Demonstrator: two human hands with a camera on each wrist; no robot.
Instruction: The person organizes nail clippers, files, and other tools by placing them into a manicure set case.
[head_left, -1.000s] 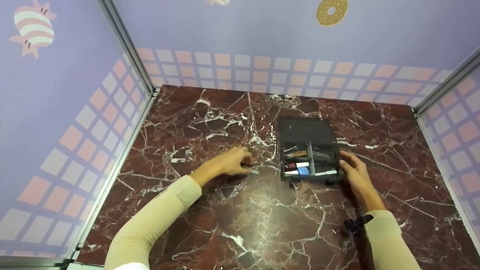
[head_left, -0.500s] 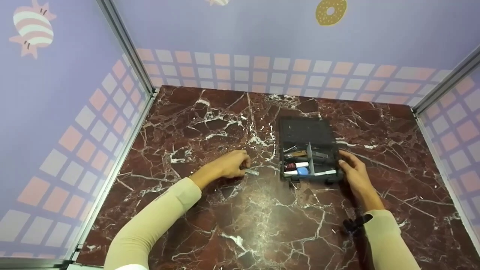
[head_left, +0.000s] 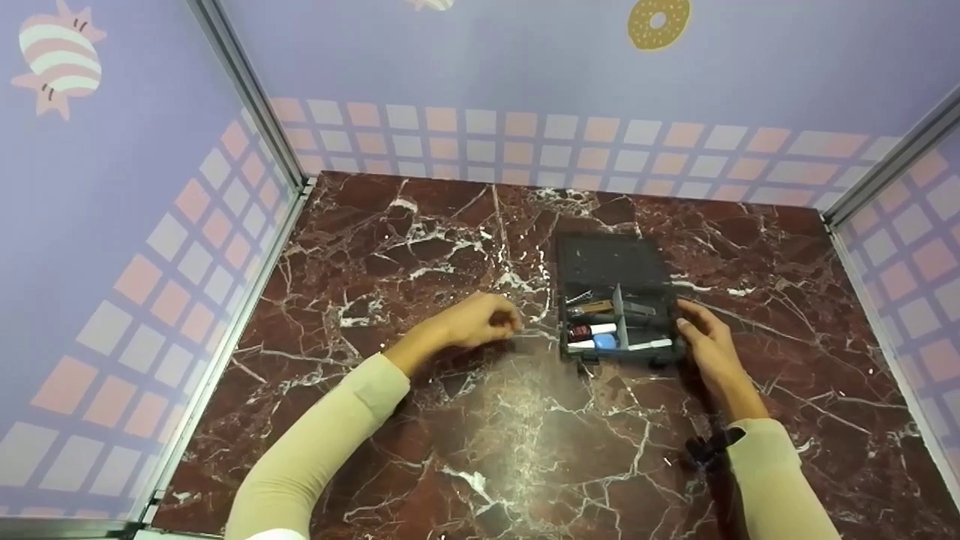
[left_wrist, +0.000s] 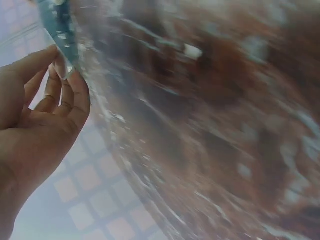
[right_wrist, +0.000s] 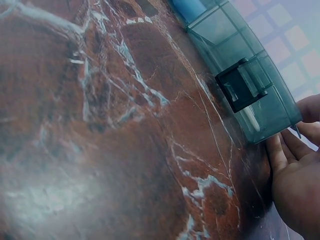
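Note:
My left hand [head_left: 484, 319] is over the marbled surface, left of the box, its fingers bent. In the left wrist view, thumb and fingertips pinch a thin clear piece [left_wrist: 63, 67] with an angled end; the head view hides it. A dark see-through storage box [head_left: 581, 354] stands with its lid [head_left: 615, 259] folded back. My right hand [head_left: 712, 345] holds the box's right side; in the right wrist view its digits are at the end corner. Inside lie a dark red bottle [head_left: 580, 334] with a white cap, a blue bottle [head_left: 605, 341] and a white-ended item [head_left: 651, 345].
A light divider [head_left: 619, 319] splits the box, with a gold-brown strip-like item [head_left: 596, 307] in its left part. Black latches [right_wrist: 241, 85] stick out at the box front. Printed panels [head_left: 480, 67] wall in the table [head_left: 450, 450] on the left, back and right.
The small clear strip that stuck out at my left fingertips is now hidden in the head view. The left hand has shifted slightly right. Box and right hand stay put.

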